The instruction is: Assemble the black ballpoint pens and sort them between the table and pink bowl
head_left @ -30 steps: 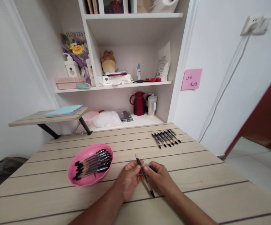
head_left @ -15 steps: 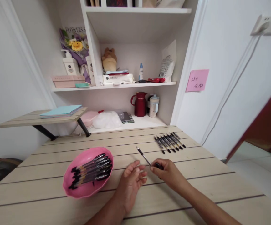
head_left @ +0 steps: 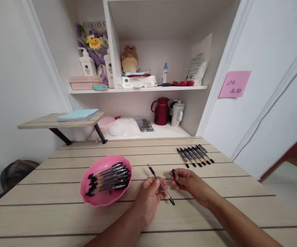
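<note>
My left hand [head_left: 150,197] pinches an uncapped black pen [head_left: 161,184] near its middle, tip pointing up and away to the left. Just to its right, my right hand [head_left: 187,181] is closed on a small black pen cap [head_left: 174,173] held between thumb and fingers, a short gap from the pen. A pink bowl [head_left: 104,200] with several capped black pens lies left of my left hand. A row of several black pens [head_left: 195,155] lies on the wooden table [head_left: 61,212] beyond my right hand.
Behind the table stand white shelves with a red jug [head_left: 161,111], a white mug [head_left: 176,114], bottles and boxes. A small raised wooden stand [head_left: 61,121] carries a light blue notebook at the left. A pink sticky note [head_left: 234,84] hangs on the right wall.
The pen passed from my right hand to my left hand. My right hand now keeps only the cap. The view has shifted, moving the shelves to the right.
</note>
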`<act>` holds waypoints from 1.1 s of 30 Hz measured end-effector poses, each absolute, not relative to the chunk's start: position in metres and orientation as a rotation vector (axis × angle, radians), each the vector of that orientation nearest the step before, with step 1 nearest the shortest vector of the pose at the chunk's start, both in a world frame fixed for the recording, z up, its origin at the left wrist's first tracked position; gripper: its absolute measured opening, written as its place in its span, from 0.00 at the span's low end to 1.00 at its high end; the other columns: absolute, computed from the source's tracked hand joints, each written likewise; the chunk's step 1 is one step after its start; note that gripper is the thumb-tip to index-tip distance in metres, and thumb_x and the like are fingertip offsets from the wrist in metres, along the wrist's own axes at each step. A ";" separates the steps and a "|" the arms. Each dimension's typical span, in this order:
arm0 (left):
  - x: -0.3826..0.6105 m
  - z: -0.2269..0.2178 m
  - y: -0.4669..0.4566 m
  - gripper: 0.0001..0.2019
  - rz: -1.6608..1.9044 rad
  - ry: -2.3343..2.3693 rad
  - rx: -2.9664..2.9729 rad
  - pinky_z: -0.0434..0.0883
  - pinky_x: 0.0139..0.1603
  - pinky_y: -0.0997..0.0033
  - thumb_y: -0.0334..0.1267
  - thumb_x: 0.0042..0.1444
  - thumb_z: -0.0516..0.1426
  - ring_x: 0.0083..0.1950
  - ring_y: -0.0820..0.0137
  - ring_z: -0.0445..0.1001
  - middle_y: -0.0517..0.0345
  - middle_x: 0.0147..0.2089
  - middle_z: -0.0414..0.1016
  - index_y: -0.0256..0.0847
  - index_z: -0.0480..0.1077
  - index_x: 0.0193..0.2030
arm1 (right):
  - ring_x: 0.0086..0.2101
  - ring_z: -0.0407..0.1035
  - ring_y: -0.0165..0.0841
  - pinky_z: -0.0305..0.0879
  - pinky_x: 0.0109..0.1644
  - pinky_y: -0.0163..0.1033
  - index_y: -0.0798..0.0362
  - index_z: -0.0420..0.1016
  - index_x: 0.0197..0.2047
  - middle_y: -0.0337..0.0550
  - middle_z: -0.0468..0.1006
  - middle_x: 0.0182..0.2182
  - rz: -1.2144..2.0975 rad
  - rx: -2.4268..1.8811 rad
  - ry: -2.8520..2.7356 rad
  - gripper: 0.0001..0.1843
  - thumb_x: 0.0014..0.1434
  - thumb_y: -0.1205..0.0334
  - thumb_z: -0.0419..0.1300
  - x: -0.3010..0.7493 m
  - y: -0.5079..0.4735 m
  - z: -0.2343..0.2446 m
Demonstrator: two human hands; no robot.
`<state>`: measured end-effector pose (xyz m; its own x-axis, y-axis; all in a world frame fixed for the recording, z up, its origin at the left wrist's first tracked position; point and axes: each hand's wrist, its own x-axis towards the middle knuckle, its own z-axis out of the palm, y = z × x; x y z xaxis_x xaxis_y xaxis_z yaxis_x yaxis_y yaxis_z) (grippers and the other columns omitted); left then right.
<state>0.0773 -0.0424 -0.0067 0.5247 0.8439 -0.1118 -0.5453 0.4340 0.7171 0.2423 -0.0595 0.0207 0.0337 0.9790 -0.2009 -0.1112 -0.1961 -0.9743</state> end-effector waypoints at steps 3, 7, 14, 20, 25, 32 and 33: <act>0.077 -0.007 -0.043 0.10 0.886 0.496 0.680 0.62 0.37 0.71 0.39 0.50 0.58 0.34 0.72 0.68 0.53 0.34 0.69 0.35 0.68 0.36 | 0.29 0.68 0.27 0.65 0.34 0.33 0.54 0.72 0.35 0.40 0.72 0.30 1.397 -1.235 -0.903 0.12 0.45 0.63 0.63 0.251 -0.057 0.017; 0.077 -0.007 -0.044 0.14 0.850 0.536 0.713 0.62 0.35 0.71 0.41 0.48 0.59 0.30 0.73 0.69 0.55 0.30 0.69 0.34 0.68 0.38 | 0.27 0.68 0.27 0.66 0.32 0.33 0.55 0.73 0.34 0.41 0.73 0.27 1.435 -1.248 -0.844 0.10 0.46 0.64 0.63 0.254 -0.054 0.013; 0.079 -0.006 -0.046 0.16 0.831 0.587 0.781 0.62 0.30 0.72 0.41 0.44 0.61 0.26 0.74 0.69 0.58 0.27 0.70 0.36 0.65 0.38 | 0.21 0.64 0.24 0.61 0.25 0.31 0.55 0.69 0.31 0.38 0.71 0.23 1.627 -1.080 -0.777 0.07 0.45 0.67 0.60 0.235 -0.057 0.016; 0.079 -0.009 -0.046 0.14 0.838 0.592 0.803 0.62 0.28 0.74 0.40 0.43 0.61 0.25 0.75 0.68 0.59 0.28 0.69 0.37 0.65 0.35 | 0.13 0.45 0.18 0.38 0.16 0.29 0.54 0.61 0.21 0.29 0.57 0.12 1.448 -1.235 -0.946 0.16 0.45 0.53 0.62 0.217 -0.058 0.015; 0.077 -0.009 -0.048 0.11 0.834 0.600 0.905 0.59 0.23 0.78 0.39 0.45 0.58 0.21 0.79 0.64 0.60 0.24 0.68 0.35 0.66 0.35 | 0.12 0.41 0.19 0.35 0.16 0.31 0.53 0.63 0.23 0.26 0.53 0.10 1.164 -1.314 -0.917 0.19 0.42 0.46 0.62 0.214 -0.041 0.021; 0.076 -0.006 -0.052 0.13 0.833 0.687 0.950 0.48 0.12 0.80 0.46 0.49 0.55 0.11 0.84 0.53 0.68 0.21 0.63 0.39 0.61 0.33 | 0.14 0.42 0.20 0.37 0.18 0.32 0.54 0.63 0.20 0.27 0.53 0.10 1.122 -1.313 -0.955 0.20 0.39 0.46 0.64 0.205 -0.039 0.017; 0.076 -0.005 -0.052 0.14 0.818 0.682 0.939 0.47 0.12 0.80 0.47 0.49 0.55 0.11 0.85 0.52 0.68 0.21 0.63 0.38 0.62 0.33 | 0.14 0.42 0.20 0.37 0.18 0.32 0.54 0.64 0.21 0.27 0.53 0.10 1.152 -1.285 -0.949 0.20 0.39 0.46 0.64 0.205 -0.040 0.016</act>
<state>0.0758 -0.0520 -0.0053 0.5222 0.8393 -0.1513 -0.2991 0.3463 0.8891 0.2054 -0.0404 0.0162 0.2029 0.9754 -0.0858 -0.1022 -0.0660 -0.9926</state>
